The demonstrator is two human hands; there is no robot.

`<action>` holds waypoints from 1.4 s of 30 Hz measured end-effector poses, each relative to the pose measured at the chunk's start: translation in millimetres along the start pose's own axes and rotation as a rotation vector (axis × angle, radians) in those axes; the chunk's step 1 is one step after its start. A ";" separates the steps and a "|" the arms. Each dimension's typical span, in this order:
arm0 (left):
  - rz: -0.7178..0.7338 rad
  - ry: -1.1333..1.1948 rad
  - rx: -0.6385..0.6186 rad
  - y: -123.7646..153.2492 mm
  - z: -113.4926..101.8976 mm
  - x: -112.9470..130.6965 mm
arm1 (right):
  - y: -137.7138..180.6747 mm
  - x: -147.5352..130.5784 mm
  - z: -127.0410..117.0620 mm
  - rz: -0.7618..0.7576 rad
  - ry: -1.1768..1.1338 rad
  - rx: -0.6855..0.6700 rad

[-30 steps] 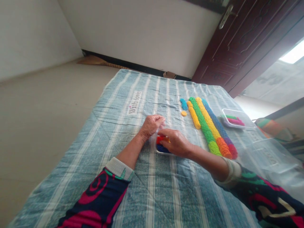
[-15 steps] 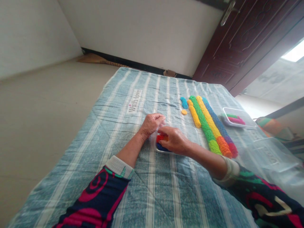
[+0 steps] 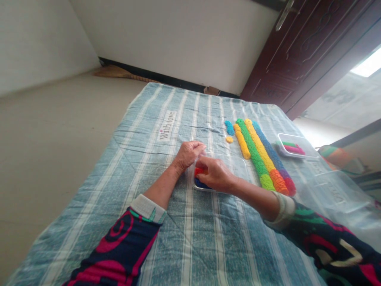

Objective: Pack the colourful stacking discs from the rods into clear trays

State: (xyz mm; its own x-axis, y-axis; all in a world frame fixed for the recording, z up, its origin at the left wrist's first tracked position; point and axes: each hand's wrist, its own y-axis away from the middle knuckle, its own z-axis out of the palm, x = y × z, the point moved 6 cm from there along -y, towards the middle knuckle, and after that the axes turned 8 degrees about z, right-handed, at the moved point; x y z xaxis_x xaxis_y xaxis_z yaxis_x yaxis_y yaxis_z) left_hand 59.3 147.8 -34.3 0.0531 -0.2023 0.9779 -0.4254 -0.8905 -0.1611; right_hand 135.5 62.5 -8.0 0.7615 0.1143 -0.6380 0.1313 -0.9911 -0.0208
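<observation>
A clear plastic box lies on the striped cloth in front of me. At its left end are red discs and a dark blue stack. My left hand is closed, fingers curled at the box's far left corner. My right hand reaches into the box, its bent fingers closed around the red discs and partly hiding them. Right of the box lie long rows of round pieces: a green row, a yellow row and a blue row.
A short yellow stack, a light blue stack and one loose yellow disc lie beyond the box. Farther right stand a clear tub with green and pink pieces and another clear container. The cloth covers the surface.
The view has shifted slightly. My right hand's fingers have moved a little against the red discs; my left hand stays at the box corner.
</observation>
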 end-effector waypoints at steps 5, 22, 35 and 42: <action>0.005 -0.007 0.000 0.2 0.0 1.7 | -0.9 1.4 0.2 0.000 -0.018 0.019; 0.037 -0.051 0.005 0.6 -0.4 5.3 | -3.2 0.0 -1.5 -0.002 0.020 0.004; 0.013 -0.026 -0.006 -0.1 0.3 3.1 | -1.6 1.2 -4.3 0.009 -0.039 -0.034; 0.015 -0.021 -0.012 0.4 0.9 3.5 | -1.4 0.5 -4.8 0.018 -0.031 -0.049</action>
State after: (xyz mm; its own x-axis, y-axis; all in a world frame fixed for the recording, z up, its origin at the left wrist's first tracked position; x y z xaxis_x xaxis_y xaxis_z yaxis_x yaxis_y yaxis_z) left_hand 60.1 146.4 -31.1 0.0657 -0.2245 0.9723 -0.4375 -0.8822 -0.1741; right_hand 138.8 64.2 -4.6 0.7443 0.0933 -0.6613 0.1493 -0.9884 0.0285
